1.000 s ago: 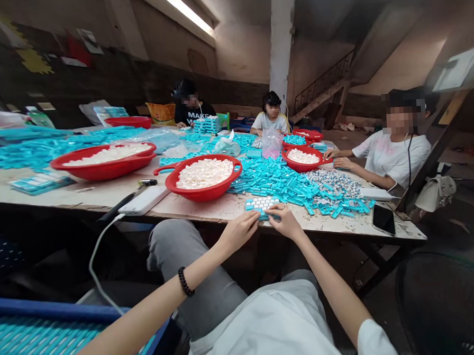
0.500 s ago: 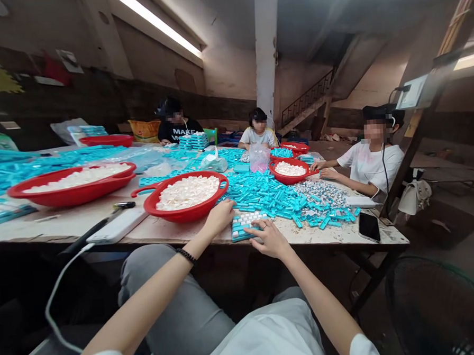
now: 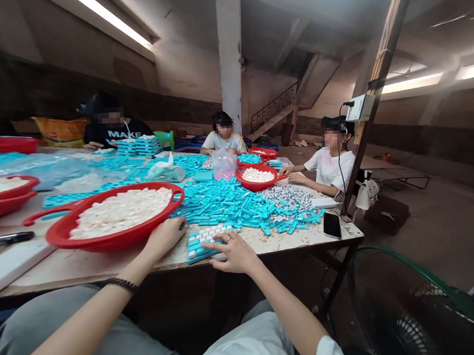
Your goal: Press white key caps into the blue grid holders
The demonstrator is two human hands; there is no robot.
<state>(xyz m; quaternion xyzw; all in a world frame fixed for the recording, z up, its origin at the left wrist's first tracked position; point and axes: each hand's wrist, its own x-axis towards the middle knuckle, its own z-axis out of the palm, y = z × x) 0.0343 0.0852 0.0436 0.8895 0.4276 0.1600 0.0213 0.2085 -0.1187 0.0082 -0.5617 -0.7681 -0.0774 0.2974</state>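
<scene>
Several rows of white caps (image 3: 214, 232) are showing on the blue board (image 3: 199, 256), which is lying flat near the front edge of the bench (image 3: 272, 242), just right of the big red bowl (image 3: 105, 246). The right hand (image 3: 233, 252) is resting over the board's right part with fingers splayed wide and thumb apart, apparently gripping nothing. The left hand (image 3: 168, 235) is lying between bowl and board, by the edge of the loose blue pieces (image 3: 222, 202); its fingertips are partly hidden, so whether they are holding anything is impossible to tell. The board is looking well along, with caps covering much of what is visible, though the right hand is hiding a part and any gaps there are not showing. Plenty seems to be waiting: white pieces (image 3: 123, 210) are filling the bowl, blue pieces are heaping beyond the board, and stacked boards (image 3: 138, 146) are standing farther back, topped with white
</scene>
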